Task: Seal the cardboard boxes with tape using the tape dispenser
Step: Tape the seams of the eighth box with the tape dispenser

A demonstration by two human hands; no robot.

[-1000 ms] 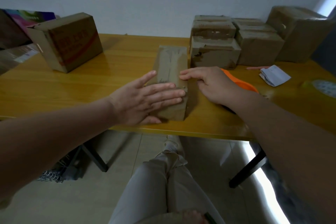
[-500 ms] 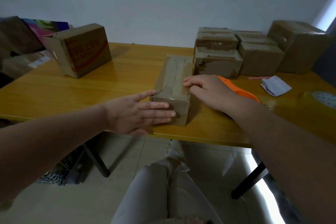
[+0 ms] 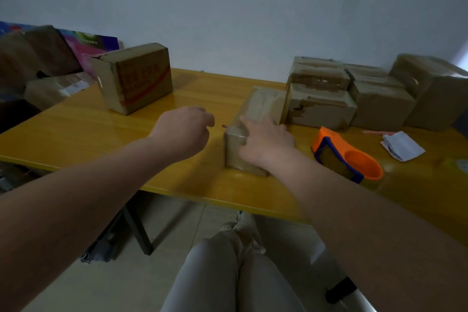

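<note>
A small taped cardboard box (image 3: pixel 263 103) lies lengthwise on the yellow table (image 3: pixel 83 134), near its front edge. My right hand (image 3: pixel 266 142) rests on the box's near end, fingers laid flat across the top toward the left edge. My left hand (image 3: pixel 184 129) hovers over the table just left of the box, fingers curled in, holding nothing and not touching the box. The orange and blue tape dispenser (image 3: pixel 347 157) lies on the table to the right of my right forearm, with neither hand on it.
A box with red print (image 3: pixel 136 78) stands at the back left. Stacked taped boxes (image 3: pixel 321 98) and a larger box (image 3: pixel 435 91) line the back right. Folded white paper (image 3: pixel 402 145) lies at the right. More boxes (image 3: pixel 38 58) sit beyond the table's left end.
My left hand came off the box's near end, drew back to the left and curled. My right hand slid left onto the box, uncovering the tape dispenser.
</note>
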